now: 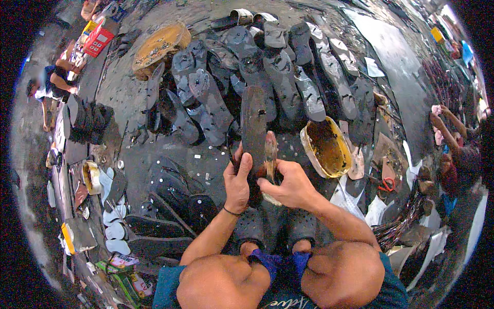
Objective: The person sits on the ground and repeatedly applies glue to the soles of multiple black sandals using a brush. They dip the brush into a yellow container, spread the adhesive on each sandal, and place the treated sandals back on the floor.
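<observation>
Upright in front of me, my left hand (238, 184) grips a dark slipper sole (253, 110), thumb pressed along its side. A dark strap loops out at the sole's left edge. Close against the sole's right side, my right hand (292, 186) is closed around a narrow tan and brownish tool (270, 157), perhaps a worn brush; its working end cannot be made out. Just right of the hands stands a yellowish tub (327, 148) stained with brown residue. Beyond the hands, several dark slippers (211, 103) lie in overlapping rows on the ground.
A round wooden block (162, 45) lies at the far left. More dark soles (159, 226) lie near left. Red-handled scissors (387, 184) and pale scraps (346, 198) are at right. Other people (56, 82) sit at left and right. My black clogs (301, 225) are below my hands.
</observation>
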Tool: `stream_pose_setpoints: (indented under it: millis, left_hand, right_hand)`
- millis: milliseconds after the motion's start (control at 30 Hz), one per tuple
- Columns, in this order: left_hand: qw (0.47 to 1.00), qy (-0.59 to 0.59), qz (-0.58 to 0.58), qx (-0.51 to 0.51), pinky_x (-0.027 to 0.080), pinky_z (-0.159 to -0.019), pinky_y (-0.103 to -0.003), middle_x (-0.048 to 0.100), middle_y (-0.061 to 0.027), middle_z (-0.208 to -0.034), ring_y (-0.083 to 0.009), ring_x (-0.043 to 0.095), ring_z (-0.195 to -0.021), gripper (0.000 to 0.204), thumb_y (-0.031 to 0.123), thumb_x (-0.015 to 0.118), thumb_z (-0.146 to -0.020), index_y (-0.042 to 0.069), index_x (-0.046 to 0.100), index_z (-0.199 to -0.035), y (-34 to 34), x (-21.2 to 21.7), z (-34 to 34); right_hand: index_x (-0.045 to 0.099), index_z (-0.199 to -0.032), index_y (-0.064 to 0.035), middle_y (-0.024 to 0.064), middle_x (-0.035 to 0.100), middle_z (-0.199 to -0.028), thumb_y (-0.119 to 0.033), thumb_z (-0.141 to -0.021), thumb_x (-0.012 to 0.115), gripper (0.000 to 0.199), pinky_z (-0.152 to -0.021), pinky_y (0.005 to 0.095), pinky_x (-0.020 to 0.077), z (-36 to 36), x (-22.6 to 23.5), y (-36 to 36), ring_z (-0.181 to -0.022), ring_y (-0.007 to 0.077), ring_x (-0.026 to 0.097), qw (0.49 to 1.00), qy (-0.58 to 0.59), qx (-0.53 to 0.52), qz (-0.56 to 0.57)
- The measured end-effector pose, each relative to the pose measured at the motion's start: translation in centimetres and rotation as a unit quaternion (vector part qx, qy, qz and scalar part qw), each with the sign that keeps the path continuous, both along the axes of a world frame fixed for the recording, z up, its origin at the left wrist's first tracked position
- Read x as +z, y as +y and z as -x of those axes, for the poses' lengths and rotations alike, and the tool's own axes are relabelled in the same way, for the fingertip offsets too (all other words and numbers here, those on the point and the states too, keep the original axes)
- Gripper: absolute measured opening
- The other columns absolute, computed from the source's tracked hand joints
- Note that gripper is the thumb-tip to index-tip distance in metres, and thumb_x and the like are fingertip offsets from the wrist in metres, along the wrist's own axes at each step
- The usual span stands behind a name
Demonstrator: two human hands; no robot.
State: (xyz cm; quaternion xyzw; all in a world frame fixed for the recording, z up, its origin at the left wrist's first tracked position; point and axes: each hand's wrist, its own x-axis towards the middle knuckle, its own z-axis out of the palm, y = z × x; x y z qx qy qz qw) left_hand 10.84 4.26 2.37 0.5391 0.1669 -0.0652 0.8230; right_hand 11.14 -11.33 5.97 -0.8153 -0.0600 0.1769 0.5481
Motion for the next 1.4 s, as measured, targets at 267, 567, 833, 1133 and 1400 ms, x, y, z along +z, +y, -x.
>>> stream_pose_setpoints:
  millis: [267, 567, 833, 1133, 1400]
  left_hand:
    - [0.998, 0.013, 0.066, 0.012, 0.053, -0.088, -0.030, 0.067, -0.0053, -0.120, -0.0152, 0.065, -0.101, 0.048, 0.041, 0.055, -0.103, 0.002, 0.059, -0.131, 0.7, -0.8, -0.2]
    - [0.958, 0.096, 0.270, 0.015, 0.058, -0.077, -0.037, 0.070, -0.0093, -0.099, -0.0237, 0.069, -0.085, 0.076, 0.076, 0.049, -0.089, 0.006, 0.065, -0.113, 1.8, -0.8, -2.2]
    - [0.934, 0.050, 0.347, -0.071, 0.057, -0.071, -0.033, 0.070, -0.0077, -0.092, -0.0184, 0.068, -0.076, 0.083, 0.074, 0.041, -0.094, -0.003, 0.066, -0.110, 2.5, -3.0, -2.6]
    - [0.979, 0.040, 0.194, 0.057, 0.057, -0.074, -0.035, 0.069, -0.0064, -0.098, -0.0197, 0.067, -0.085, 0.070, 0.071, 0.051, -0.092, 0.005, 0.064, -0.113, 1.7, -0.3, -3.2]
    - [0.991, 0.009, 0.035, 0.133, 0.050, -0.091, -0.034, 0.065, -0.0025, -0.109, -0.0173, 0.061, -0.098, 0.063, 0.062, 0.056, -0.095, 0.004, 0.061, -0.121, 2.2, -1.8, -1.9]
  right_hand:
    - [0.069, -0.107, 0.0009, 0.0101, 0.074, -0.094, -0.017, -0.088, 0.072, 0.026, -0.081, 0.0346, 0.0548, -0.9, 0.3, -0.4, -0.086, 0.0165, 0.070, 0.993, 0.043, 0.008, -0.113]
    - [0.072, -0.102, -0.0007, 0.0091, 0.073, -0.098, -0.020, -0.088, 0.077, 0.024, -0.084, 0.0305, 0.0512, -0.1, -0.8, 1.4, -0.091, 0.0147, 0.067, 0.981, -0.109, -0.119, -0.107]
    - [0.072, -0.107, -0.0034, 0.0080, 0.074, -0.098, -0.016, -0.087, 0.078, 0.025, -0.089, 0.0326, 0.0521, 0.4, 2.7, 2.6, -0.098, 0.0128, 0.066, 0.970, -0.033, 0.019, -0.240]
    - [0.071, -0.107, -0.0001, 0.0081, 0.074, -0.093, -0.020, -0.093, 0.072, 0.024, -0.080, 0.0308, 0.0541, -0.5, -2.2, 0.1, -0.087, 0.0133, 0.068, 0.980, -0.091, -0.137, -0.110]
    - [0.071, -0.103, -0.0001, 0.0076, 0.074, -0.094, -0.018, -0.092, 0.072, 0.021, -0.077, 0.0318, 0.0548, -2.0, -3.1, 0.8, -0.080, 0.0155, 0.068, 0.962, -0.236, -0.138, 0.002]
